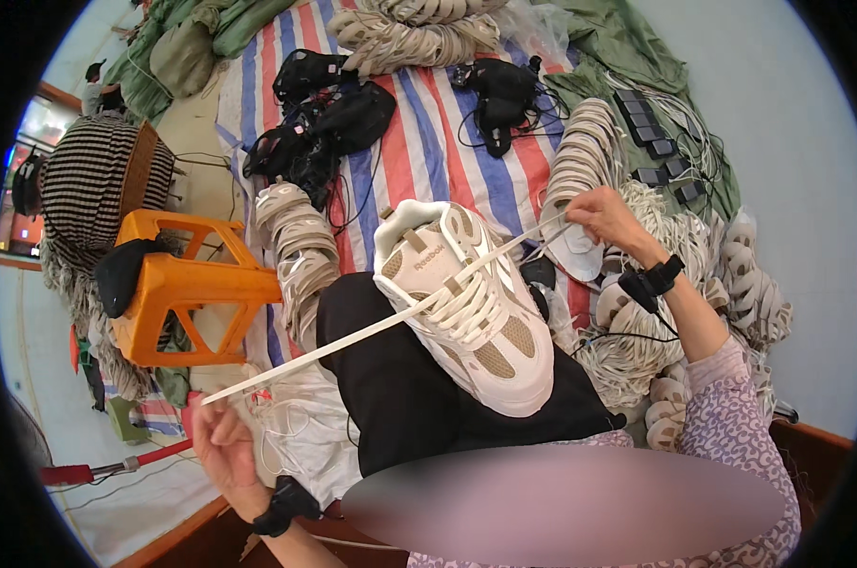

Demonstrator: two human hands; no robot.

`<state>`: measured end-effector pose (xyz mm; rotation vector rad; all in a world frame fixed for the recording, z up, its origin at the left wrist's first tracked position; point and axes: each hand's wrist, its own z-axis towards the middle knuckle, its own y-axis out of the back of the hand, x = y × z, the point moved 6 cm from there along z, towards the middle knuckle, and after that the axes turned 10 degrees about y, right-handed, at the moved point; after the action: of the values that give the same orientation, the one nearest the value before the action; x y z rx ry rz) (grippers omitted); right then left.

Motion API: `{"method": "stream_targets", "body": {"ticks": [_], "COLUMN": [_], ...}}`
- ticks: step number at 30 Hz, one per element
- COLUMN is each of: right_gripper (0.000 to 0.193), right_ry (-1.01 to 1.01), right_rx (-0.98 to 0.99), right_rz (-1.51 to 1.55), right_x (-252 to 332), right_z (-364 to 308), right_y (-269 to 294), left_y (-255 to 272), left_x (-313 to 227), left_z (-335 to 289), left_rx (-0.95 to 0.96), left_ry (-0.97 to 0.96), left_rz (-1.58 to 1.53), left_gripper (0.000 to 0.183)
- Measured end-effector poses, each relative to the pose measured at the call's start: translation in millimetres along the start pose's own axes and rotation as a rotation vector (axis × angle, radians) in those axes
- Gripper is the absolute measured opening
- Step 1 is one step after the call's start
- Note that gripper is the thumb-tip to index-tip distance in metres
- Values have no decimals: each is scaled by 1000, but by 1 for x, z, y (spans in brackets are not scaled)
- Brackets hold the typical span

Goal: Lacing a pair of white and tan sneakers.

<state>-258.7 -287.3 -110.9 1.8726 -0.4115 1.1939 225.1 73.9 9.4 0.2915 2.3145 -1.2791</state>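
Note:
A beige and white sneaker [490, 322] rests on the black cloth [400, 398] over my lap, its toe toward me and slightly right. Cream shoelace [461, 317] crosses its front in several rows. One long lace end [324, 350] stretches taut from the top eyelets down to the left, where my left hand [228, 440] pinches its tip between the fingers. On the other side, my right hand [606, 220] is closed on the opposite lace end [523, 239], pulled up and to the right. Both hands are off the shoe's body.
An orange plastic stool [192, 289] stands at the left. Stacks of beige shoe uppers [296, 251] lie on the striped sheet [438, 142], with more uppers [584, 151] and a bundle of laces [627, 355] at right. Black straps and pouches [353, 118] with cables lie farther off.

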Motion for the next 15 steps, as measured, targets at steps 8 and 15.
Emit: {"method": "stream_targets", "body": {"ticks": [8,15], "right_gripper": [17,30], "right_ry": [-83,22], "right_rx": [-406,-624], "right_rz": [843,1418], "right_x": [-100,-219], "right_z": [-40,-51], "right_y": [59,115], "left_y": [39,53], "left_x": [-83,-88], "left_z": [-77,-100], "left_rx": [133,-46], "left_ry": [-292,-428], "left_rz": [-75,-81], "left_gripper": [38,15]}}
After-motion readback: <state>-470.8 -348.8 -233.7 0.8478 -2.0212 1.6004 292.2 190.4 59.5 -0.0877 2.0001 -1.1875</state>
